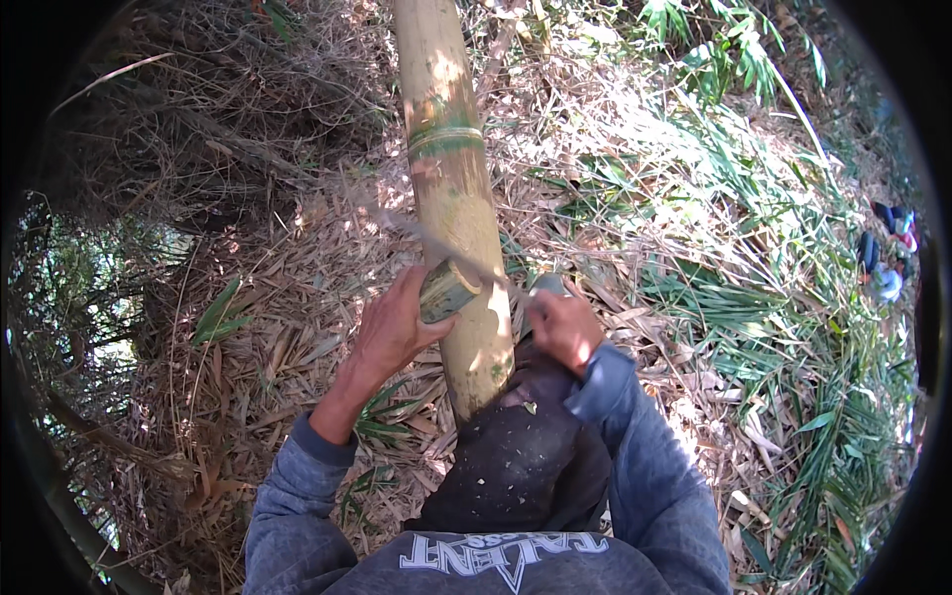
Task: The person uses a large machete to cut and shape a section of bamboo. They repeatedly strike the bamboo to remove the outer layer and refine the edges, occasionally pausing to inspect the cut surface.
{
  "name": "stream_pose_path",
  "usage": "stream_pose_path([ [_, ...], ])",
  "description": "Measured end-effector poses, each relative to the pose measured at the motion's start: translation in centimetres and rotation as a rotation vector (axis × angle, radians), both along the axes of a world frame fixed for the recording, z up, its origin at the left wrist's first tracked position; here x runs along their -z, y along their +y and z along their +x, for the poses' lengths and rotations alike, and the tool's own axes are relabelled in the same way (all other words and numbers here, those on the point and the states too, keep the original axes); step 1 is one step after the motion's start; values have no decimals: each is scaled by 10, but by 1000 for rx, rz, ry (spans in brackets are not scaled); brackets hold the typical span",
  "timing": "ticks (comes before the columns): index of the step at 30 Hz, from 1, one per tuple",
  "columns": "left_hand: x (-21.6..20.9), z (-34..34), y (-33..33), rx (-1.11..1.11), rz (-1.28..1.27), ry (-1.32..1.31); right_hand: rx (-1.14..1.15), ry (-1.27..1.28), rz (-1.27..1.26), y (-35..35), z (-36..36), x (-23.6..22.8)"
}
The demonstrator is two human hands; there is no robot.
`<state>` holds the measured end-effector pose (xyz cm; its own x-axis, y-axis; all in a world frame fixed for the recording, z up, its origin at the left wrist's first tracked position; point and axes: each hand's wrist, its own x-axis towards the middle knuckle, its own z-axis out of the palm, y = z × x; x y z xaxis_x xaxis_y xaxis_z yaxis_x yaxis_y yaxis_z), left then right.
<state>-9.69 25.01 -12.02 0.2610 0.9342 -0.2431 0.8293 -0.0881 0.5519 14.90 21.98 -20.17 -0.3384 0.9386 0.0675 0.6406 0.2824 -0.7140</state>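
My left hand (390, 322) is closed around a short piece of green bamboo (446, 299), whose pale cut edge faces up. This piece lies against a thick yellow bamboo pole (462, 203), which runs from the far side down to my leg. Closed around the end of a long-bladed knife (466, 260) is my right hand (567, 329), just right of the pole. The blade slants far and left across the pole, touching or very near the bamboo piece's edge. Motion blurs the blade, and my fingers hide its handle.
Dark trousers (526, 461) with pale chips cover my leg at the pole's near end. Dry leaves (288, 342) litter the ground. Tangled dry branches (248, 109) stand at far left; cut green leaves (714, 297) lie right. Blue and red items (888, 253) show at the right rim.
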Motion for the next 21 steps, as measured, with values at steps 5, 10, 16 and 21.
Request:
stream_pose_path([
  [5, 20, -11, -11, 63, 80, 6, 40, 119, 88, -10, -6, -25],
  [10, 2, -8, -16, -17, 156, -356, 212, 268, -31, -13, 1, -70],
  [16, -31, 1, -39, -75, 178, -675, 462, 342, -281, -72, 35, -98],
  [21, -59, 6, -73, -106, 68, -804, 587, 480, -457, -145, 35, -116],
])
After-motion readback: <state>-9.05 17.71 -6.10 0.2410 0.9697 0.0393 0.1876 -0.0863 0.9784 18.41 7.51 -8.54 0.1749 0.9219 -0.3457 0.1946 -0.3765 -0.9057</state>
